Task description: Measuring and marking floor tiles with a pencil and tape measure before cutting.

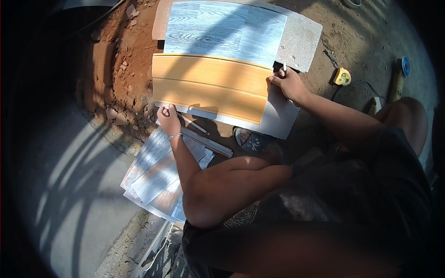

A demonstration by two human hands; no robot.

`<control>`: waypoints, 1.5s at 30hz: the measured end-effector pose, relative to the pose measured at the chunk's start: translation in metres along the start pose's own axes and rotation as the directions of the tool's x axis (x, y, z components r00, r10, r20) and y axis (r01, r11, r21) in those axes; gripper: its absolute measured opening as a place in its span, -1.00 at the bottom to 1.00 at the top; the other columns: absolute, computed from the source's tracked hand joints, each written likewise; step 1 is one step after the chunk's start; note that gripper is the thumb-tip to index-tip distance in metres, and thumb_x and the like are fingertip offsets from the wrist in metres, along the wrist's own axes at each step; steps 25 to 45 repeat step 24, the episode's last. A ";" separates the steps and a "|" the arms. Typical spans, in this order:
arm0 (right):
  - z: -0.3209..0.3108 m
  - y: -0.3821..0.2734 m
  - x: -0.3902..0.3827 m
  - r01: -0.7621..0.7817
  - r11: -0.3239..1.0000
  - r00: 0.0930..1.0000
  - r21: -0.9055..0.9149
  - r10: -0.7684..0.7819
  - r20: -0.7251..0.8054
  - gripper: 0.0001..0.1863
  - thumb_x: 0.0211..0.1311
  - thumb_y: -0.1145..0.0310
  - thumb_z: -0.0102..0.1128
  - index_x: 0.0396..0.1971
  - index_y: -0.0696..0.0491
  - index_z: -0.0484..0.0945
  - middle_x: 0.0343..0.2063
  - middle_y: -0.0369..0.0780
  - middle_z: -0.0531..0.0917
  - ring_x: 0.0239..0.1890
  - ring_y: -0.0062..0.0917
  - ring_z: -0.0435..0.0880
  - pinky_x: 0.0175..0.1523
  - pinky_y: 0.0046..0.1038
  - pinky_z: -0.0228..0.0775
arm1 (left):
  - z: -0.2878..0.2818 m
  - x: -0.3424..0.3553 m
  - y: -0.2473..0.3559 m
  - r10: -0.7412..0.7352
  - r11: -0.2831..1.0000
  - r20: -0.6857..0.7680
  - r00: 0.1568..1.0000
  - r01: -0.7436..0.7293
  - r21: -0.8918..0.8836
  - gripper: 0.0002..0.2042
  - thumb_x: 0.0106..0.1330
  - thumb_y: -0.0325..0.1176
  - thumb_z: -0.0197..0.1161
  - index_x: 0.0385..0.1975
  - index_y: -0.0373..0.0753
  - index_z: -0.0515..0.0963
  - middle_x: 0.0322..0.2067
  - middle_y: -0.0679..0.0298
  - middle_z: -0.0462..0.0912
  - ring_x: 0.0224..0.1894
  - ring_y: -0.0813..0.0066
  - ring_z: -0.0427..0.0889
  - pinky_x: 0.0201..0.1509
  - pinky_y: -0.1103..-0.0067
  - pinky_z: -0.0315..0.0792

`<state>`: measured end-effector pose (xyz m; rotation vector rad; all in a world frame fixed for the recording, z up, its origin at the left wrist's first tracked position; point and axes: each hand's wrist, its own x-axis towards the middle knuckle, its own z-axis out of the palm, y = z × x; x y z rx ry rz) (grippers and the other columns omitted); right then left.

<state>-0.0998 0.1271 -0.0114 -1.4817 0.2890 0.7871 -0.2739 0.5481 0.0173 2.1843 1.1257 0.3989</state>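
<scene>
An orange wood-grain panel (208, 85) with grooves along it overlaps the near part of a grey wood-grain sheet (222, 28). My left hand (169, 119) is closed at the panel's near left corner, its fingertips pinching the edge. At the panel's right edge is my right hand (289, 87), fingers curled and thumb against the edge. A small pen (284, 67) with a pale end sticks up out of that hand. Both sheets rest on pale stone-like slabs (301, 39). A thin light strip (194, 125) slants down beside my left hand.
Grey wood-grain planks (157, 171) lie piled at the lower left. A yellow tape measure (342, 76) sits on the dirt to the right, near a dark cable. Farther right is a blue-ended tool (405, 67). Loose reddish soil (134, 55) borders the slabs' left side. My sandalled foot (248, 138) is just below.
</scene>
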 end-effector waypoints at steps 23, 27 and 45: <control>0.007 0.006 -0.013 0.091 0.960 0.994 -0.264 -0.105 -0.037 -0.64 0.42 0.29 0.27 -0.45 0.00 0.25 -0.54 -0.28 0.49 -0.43 -0.51 0.44 -0.20 -0.35 0.39 | 0.005 0.127 -0.004 -0.289 0.858 0.163 0.943 0.331 -0.394 -0.69 0.49 -0.27 0.25 0.12 -0.29 0.59 -0.17 0.13 0.75 -0.35 0.48 0.70 -0.36 0.61 0.55; 0.007 0.005 -0.010 0.083 0.969 0.994 -0.232 -0.097 -0.049 -0.65 0.42 0.29 0.27 -0.44 0.00 0.25 -0.52 -0.28 0.51 -0.42 -0.48 0.46 -0.17 -0.34 0.41 | 0.008 0.127 -0.004 -0.252 0.802 0.179 0.951 0.309 -0.511 -0.66 0.48 -0.26 0.26 0.17 -0.26 0.58 -0.17 0.13 0.75 -0.36 0.46 0.72 -0.34 0.61 0.57; 0.007 0.005 -0.010 0.083 0.969 0.994 -0.232 -0.097 -0.049 -0.65 0.42 0.29 0.27 -0.44 0.00 0.25 -0.52 -0.28 0.51 -0.42 -0.48 0.46 -0.17 -0.34 0.41 | 0.008 0.127 -0.004 -0.252 0.802 0.179 0.951 0.309 -0.511 -0.66 0.48 -0.26 0.26 0.17 -0.26 0.58 -0.17 0.13 0.75 -0.36 0.46 0.72 -0.34 0.61 0.57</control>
